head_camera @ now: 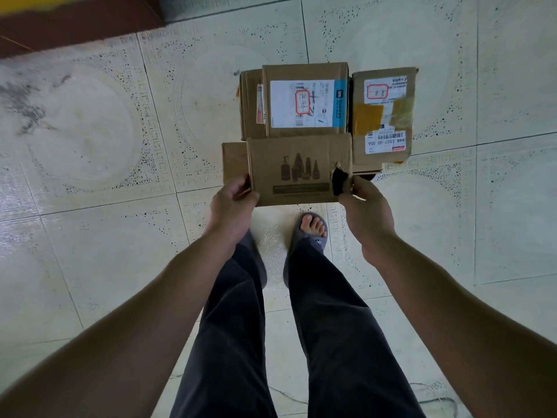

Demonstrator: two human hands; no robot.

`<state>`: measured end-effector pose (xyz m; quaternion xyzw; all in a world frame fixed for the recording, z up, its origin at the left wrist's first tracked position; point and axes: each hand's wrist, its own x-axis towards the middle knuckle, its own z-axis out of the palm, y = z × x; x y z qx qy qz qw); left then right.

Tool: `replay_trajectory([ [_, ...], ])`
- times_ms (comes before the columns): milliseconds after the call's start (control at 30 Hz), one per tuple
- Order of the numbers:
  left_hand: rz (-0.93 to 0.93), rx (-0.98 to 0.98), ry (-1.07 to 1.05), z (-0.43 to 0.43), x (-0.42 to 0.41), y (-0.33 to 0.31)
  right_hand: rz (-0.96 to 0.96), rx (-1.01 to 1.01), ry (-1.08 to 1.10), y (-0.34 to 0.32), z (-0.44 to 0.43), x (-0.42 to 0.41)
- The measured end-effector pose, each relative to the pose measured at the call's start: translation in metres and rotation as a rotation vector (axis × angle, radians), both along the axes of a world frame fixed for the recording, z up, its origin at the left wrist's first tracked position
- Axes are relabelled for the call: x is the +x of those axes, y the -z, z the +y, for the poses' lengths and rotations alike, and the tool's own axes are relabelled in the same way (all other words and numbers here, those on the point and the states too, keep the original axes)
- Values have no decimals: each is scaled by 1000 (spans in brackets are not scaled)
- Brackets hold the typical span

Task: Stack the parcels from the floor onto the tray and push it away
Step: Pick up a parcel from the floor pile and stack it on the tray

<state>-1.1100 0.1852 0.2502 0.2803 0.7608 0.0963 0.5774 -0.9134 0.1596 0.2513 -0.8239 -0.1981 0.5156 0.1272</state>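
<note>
A brown parcel printed with bottle shapes [298, 168] is the nearest box of a cluster in front of me. My left hand [233, 203] grips its near left corner and my right hand [366, 206] grips its near right corner, beside a strip of black tape. Behind it sits a parcel with a white and blue label [304, 101]. To the right stands a parcel with yellow tape and a barcode label [382, 116]. Lower boxes show under the left edge [233, 159]. The tray is hidden beneath them; only a dark bit [369, 176] shows.
Pale patterned floor tiles [120, 140] spread all round the parcels. My legs in dark trousers and a sandalled foot [312, 230] stand just behind the boxes. A dark red-brown ledge [75, 28] runs along the top left. A thin cable [437, 399] lies at the bottom right.
</note>
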Motion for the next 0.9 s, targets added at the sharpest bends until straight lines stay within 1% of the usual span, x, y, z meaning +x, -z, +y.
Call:
replay_trajectory([
  [233,5,11,-68,-3,1,-27,12,4,-20,-26,-6,4],
  [467,-2,82,-19,-6,-12,-82,-49,19,-16,-81,-19,1],
  [600,-35,144,-1,-5,-21,-136,-57,83,-20,-130,-27,-11],
  [633,-57,164,28,-7,-21,-164,-71,115,-16,-156,-33,-12],
  [733,-101,194,32,-7,-18,-202,-34,174,84,-191,-40,-15],
  [833,-162,236,76,-5,-21,-256,-63,234,134,-249,-53,-23],
  [900,-191,272,104,-5,-23,-286,-32,274,219,-281,-63,-28],
])
